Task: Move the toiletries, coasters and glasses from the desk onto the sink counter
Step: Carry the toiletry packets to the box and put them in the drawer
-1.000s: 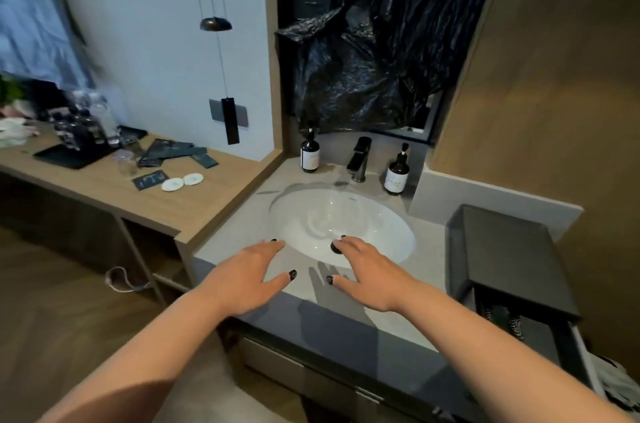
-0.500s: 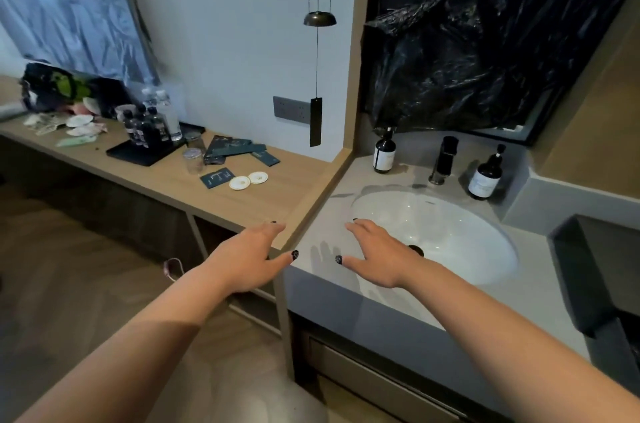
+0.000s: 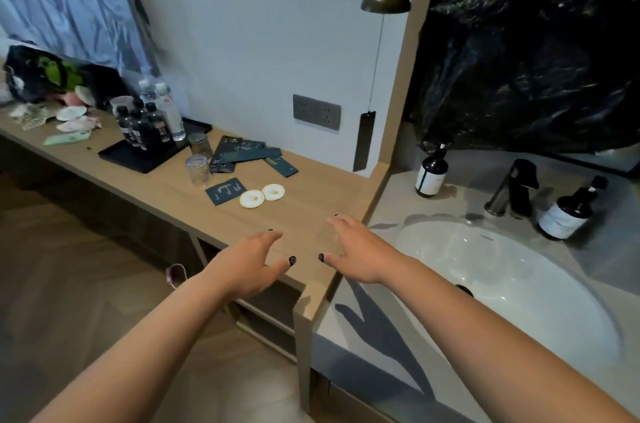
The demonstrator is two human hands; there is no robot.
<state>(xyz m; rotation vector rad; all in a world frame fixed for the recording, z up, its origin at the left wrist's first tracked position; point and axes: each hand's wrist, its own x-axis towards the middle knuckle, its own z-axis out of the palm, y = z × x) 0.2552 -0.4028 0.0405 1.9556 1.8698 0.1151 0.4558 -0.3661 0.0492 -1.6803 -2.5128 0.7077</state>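
Both hands empty, palms down, fingers spread. Left hand [image 3: 247, 263] and right hand [image 3: 360, 251] hover side by side over the near corner of the desk [image 3: 311, 201]; contact with the wood cannot be confirmed. Beyond the left hand, well apart from it: two round white coasters [image 3: 262, 195] with pale yellow centres, touching each other, and a dark teal sachet [image 3: 225, 191] just beside them. Farther back, two clear glasses [image 3: 198, 159] stand upright, with a loose pile of dark teal packets [image 3: 247, 154] alongside them. All remain on the desk. Right of the right hand lies the grey counter [image 3: 388, 211] with its white basin [image 3: 502, 270].
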